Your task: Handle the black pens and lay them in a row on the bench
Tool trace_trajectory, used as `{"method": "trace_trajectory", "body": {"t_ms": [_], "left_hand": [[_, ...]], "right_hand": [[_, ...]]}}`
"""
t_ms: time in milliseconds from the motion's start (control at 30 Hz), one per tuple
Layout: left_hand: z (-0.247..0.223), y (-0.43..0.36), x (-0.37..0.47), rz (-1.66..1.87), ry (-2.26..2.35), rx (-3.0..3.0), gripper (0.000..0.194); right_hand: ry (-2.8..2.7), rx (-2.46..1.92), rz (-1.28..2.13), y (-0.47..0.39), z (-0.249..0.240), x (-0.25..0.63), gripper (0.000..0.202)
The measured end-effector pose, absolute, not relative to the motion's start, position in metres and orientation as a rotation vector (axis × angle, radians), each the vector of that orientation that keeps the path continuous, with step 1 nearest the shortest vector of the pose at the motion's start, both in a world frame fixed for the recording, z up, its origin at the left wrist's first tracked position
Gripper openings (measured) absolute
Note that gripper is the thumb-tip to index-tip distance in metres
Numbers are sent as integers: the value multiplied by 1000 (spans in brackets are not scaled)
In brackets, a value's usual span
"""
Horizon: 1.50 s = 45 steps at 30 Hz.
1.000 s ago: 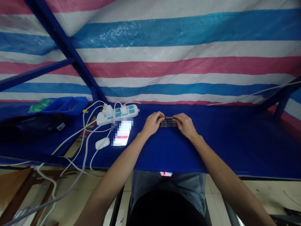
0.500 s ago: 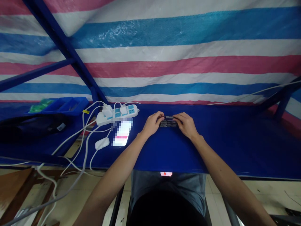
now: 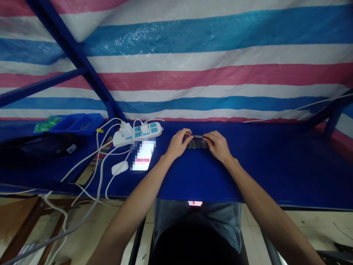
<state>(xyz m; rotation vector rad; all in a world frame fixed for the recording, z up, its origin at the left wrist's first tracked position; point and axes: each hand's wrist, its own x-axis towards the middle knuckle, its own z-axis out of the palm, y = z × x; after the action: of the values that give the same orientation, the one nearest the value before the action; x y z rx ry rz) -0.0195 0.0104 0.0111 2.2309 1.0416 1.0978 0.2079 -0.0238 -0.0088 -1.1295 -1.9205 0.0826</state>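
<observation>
Head view: the left hand [image 3: 177, 143] and right hand [image 3: 218, 145] are holding a dark stick [image 3: 198, 137] between them.
Each hand is pinching one end with thumb and fingers, while similar sticks [image 3: 198, 144] are lying in a stack or row just nearer the person, on the blue table [image 3: 201, 176]; a lit phone [image 3: 144, 156] is lying left, near the power strip [image 3: 118, 138].

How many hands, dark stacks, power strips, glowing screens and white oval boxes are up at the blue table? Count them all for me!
Left hand and right hand: 2
Dark stack: 1, its pieces too small to count
Power strip: 1
Glowing screen: 1
White oval box: 1
Total: 6
</observation>
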Motion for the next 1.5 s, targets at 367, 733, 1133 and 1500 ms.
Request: {"method": "trace_trajectory", "body": {"t_ms": [367, 733, 1133, 1500], "left_hand": [[12, 15, -21, 1079, 1220, 2329, 46], [12, 16, -24, 1313, 1228, 2136, 28], [8, 17, -20, 1136, 1063, 2273, 42], [1, 20, -20, 1205, 923, 2281, 2]], "right_hand": [[-1906, -1119, 68, -25, -6, 209, 26], [-1799, -1125, -5, -20, -5, 218, 18], [-1901, -1020, 0, -21, -12, 208, 8], [-1991, -1146, 54, -22, -12, 210, 21]]}}
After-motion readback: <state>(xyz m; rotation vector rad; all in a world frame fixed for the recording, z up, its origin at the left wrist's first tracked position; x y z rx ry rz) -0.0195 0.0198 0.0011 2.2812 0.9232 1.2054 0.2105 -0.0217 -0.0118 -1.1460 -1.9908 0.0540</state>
